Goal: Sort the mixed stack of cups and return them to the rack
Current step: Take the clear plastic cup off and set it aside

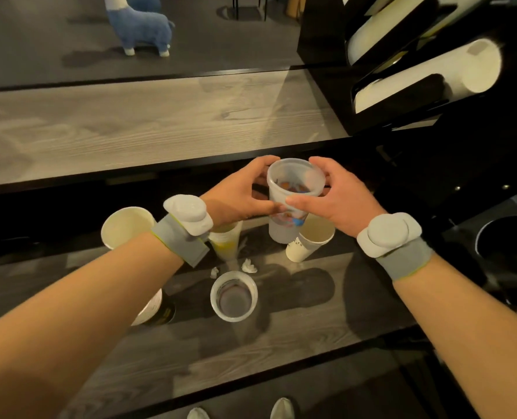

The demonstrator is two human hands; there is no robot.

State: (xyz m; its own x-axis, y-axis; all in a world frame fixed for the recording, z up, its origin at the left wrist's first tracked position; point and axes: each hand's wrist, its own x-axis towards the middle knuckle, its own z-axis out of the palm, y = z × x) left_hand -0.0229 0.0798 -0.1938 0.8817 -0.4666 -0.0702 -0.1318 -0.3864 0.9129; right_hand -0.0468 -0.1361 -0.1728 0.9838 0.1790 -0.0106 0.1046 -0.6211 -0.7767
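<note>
1. Grip: left hand (pixel 239 192) and right hand (pixel 338 201) both curl round one clear printed cup (pixel 295 189). Thumbs meet on its near wall and fingers wrap the far side. Neither hand is spread.
2. Location: the cup sits between the two palms, seemingly lifted off the counter (pixel 281 343). Whether its base touches anything below, I cannot tell.
3. Reason for two hands, as a guess: one steadies while the other works a nested cup loose. No seam between cups is plainly visible.
4. Axis: long axis close to upright, wide mouth up toward the camera, narrow base down.
5. Around the grip:
   - Just below, on the right-hand side, a paper cup (pixel 311 237) stands mouth up and leaning.
   - Under the left wrist is a yellow-banded cup (pixel 225 240).
   - Further left is a large paper cup (pixel 127 225).
   - Nearer the person is a second clear cup (pixel 234 296), mouth up, with paper scraps (pixel 249 266) between it and the grip.
   - The spread looks like sorting by kind.
6. Rack (pixel 402 71): up and right of the grip, well apart, with slanted channels holding white stacks. The cup would likely need tipping to match that slant.
</note>
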